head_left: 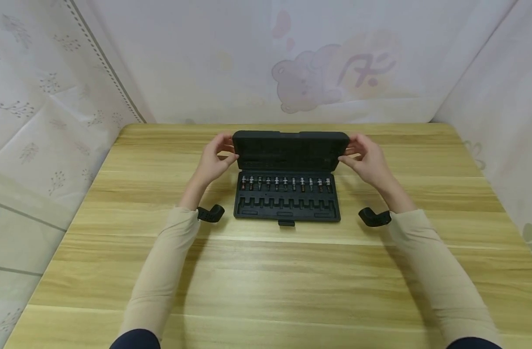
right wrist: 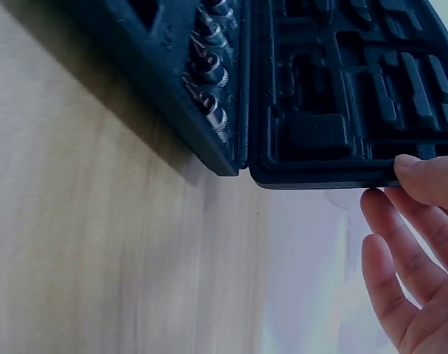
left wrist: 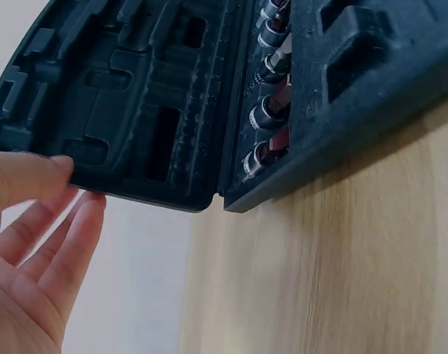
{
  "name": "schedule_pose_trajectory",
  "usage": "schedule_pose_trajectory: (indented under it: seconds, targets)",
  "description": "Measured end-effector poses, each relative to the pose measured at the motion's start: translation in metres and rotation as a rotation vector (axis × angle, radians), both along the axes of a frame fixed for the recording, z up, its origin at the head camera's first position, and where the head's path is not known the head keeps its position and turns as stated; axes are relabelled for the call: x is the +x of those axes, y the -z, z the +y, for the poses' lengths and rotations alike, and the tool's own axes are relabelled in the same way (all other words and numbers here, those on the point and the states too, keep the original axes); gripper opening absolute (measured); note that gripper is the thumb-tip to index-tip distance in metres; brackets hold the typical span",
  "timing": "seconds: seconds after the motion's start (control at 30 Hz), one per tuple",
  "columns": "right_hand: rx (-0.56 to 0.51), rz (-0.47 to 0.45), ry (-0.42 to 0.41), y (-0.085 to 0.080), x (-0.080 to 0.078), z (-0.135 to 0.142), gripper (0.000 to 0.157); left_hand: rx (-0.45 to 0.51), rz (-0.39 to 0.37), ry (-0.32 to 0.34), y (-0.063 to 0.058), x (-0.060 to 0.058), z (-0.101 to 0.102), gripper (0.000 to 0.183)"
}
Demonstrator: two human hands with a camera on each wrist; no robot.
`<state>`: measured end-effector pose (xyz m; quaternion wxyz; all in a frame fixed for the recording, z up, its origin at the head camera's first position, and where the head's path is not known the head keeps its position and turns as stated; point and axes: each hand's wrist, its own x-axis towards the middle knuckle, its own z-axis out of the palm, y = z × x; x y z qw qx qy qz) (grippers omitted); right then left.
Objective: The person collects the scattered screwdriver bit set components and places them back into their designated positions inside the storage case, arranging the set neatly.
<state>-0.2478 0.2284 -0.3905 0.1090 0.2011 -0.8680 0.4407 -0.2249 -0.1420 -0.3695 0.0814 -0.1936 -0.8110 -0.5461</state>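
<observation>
A black plastic bit socket case (head_left: 287, 213) lies on the table with its lid (head_left: 291, 150) raised nearly upright. In the base, a row of silver bit sockets (head_left: 285, 183) stands along the hinge side, in front of a row of moulded slots. My left hand (head_left: 217, 157) pinches the lid's left edge, thumb on the inner face and fingers behind. On the other side my right hand (head_left: 365, 157) pinches the right edge in the same way. In the left wrist view the thumb (left wrist: 40, 175) presses just inside the lid's rim.
The case stands on a wood-grain table (head_left: 283, 281). A patterned pale cloth (head_left: 231, 63) hangs behind the table, with more cloth at both sides. Each wrist wears a black camera mount (head_left: 211, 214), close beside the case. A latch tab (head_left: 286, 223) juts from the case's front.
</observation>
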Motion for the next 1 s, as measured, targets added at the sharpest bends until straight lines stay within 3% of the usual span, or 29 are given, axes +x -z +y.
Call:
schedule_pose_trajectory:
  seconds: [0.17, 0.47, 0.63, 0.8, 1.0]
  targets:
    - [0.052, 0.108, -0.014, 0.003, 0.005, 0.001, 0.042, -0.012, 0.009, 0.014, -0.002, 0.010, -0.004, 0.036]
    - [0.081, 0.277, -0.023, 0.007, 0.011, 0.002, 0.041, 0.112, -0.126, -0.039, -0.006, 0.021, -0.002, 0.031]
    - [0.129, 0.354, -0.056, 0.007, 0.018, 0.003, 0.045, 0.118, -0.152, -0.034, 0.007, 0.017, -0.006, 0.029]
    - [0.107, 0.357, -0.114, 0.006, 0.029, 0.008, 0.050, 0.119, -0.152, 0.006, 0.013, 0.021, -0.011, 0.027]
    - [0.080, 0.322, -0.192, 0.002, 0.047, 0.010, 0.041, 0.058, -0.157, 0.046, 0.011, 0.034, -0.015, 0.027]
